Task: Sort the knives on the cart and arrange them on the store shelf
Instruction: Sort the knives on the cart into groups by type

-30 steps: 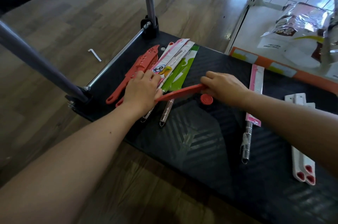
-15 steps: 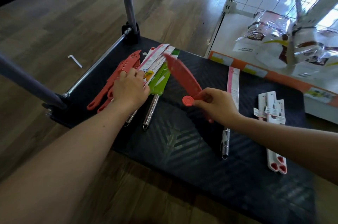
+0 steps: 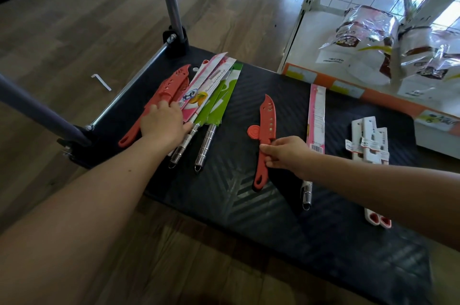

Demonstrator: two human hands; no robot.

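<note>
Sorting: my right grip (image 3: 286,155) pinches red plastic sheathed knife (image 3: 267,120); left grip (image 3: 163,125) flat, released, on mixed knife pile (image 3: 211,85). Next: I'd group it by colour.

cart deck (image 3: 249,205): black, ribbed, matt plastic
red knife (image 3: 266,128): matt plastic sheath
steel handles (image 3: 205,148): shiny metal
floor (image 3: 74,31): glossy wood

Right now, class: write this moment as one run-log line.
left hand: rests on knife pile | right hand: holds red knife by handle | white knives: on cart, untouched
</note>
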